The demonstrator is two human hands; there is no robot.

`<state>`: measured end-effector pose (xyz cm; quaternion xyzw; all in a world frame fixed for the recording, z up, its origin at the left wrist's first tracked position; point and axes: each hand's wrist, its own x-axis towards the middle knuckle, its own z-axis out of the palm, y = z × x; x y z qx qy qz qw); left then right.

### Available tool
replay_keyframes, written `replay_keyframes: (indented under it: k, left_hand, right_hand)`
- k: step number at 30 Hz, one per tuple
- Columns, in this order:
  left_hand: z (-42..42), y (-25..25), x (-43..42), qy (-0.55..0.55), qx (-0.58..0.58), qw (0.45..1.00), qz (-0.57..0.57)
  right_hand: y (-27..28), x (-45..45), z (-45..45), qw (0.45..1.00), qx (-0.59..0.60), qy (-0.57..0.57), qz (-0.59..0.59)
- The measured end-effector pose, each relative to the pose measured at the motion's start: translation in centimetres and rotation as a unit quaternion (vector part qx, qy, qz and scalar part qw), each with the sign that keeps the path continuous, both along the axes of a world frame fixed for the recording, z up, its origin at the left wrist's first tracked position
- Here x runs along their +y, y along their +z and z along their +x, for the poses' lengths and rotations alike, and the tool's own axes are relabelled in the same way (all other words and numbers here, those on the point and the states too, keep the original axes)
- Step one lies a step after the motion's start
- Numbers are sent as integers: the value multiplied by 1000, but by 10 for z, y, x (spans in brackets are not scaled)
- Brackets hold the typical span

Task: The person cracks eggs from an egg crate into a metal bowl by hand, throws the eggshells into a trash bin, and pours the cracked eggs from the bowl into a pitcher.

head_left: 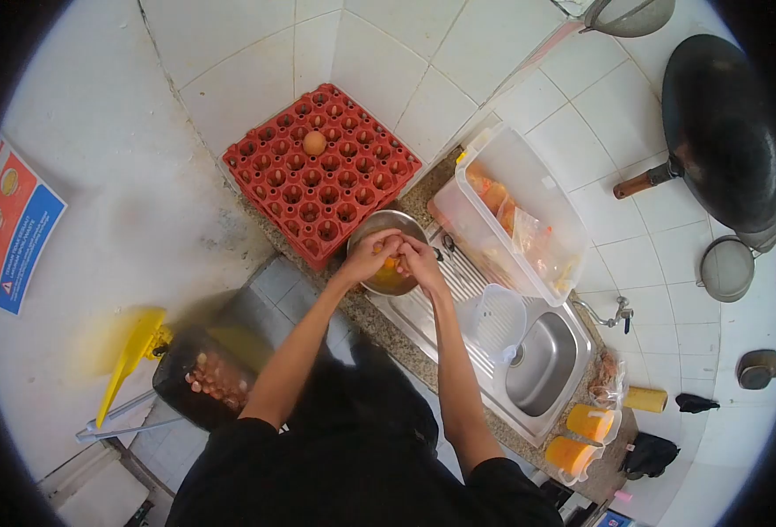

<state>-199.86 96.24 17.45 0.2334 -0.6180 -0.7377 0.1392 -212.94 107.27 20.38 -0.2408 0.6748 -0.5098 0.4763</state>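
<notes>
My left hand [369, 258] and my right hand [420, 263] meet over a metal bowl [389, 289] on the counter. Both are closed, fingertips together, around what looks like a cracked egg [392, 243], mostly hidden by the fingers. Yellow-orange egg shows below them, inside the bowl. Just behind and to the left of the bowl stands a stack of red egg trays [293, 192]. One whole brown egg [314, 143] rests in the top tray, whose other visible cups hold none.
A clear plastic bin [529, 230] with bagged food stands right of the bowl. Beyond are a clear container [496, 321], a sink [542, 364] and jugs of orange liquid [570, 457]. A black bin [200, 377] with eggshells is at lower left. A wok [720, 123] hangs on the wall.
</notes>
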Motion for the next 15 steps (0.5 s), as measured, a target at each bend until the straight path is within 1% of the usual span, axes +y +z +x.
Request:
replay_keyframes:
  k: [1, 2, 4, 7, 9, 10, 13, 15]
  left_hand:
    - [1, 0, -3, -16, -24, 997, -78]
    - [1, 0, -4, -15, -21, 989, -144]
    - [-1, -3, -4, -13, -12, 961, -274]
    - [-5, -24, 6, 37, -11, 899, -437]
    - [-7, -32, 3, 46, -15, 905, -422]
    - [-6, -27, 0, 49, -18, 908, -415]
    - [-3, -13, -7, 25, 8, 916, -401]
    - [1, -5, -6, 16, 21, 895, -445]
  right_hand:
    - [-2, -1, 0, 998, 68, 2, 6]
    - [-6, -3, 1, 988, 155, 12, 6]
    - [-13, -7, 4, 945, 325, 31, 4]
    - [-8, -10, 15, 919, 394, 7, 8]
    - [-9, -10, 17, 904, 426, 2, 24]
    - [-11, -9, 17, 897, 441, -1, 32]
    - [-12, 3, 15, 920, 391, -15, -21]
    - [-10, 13, 9, 886, 461, 7, -40]
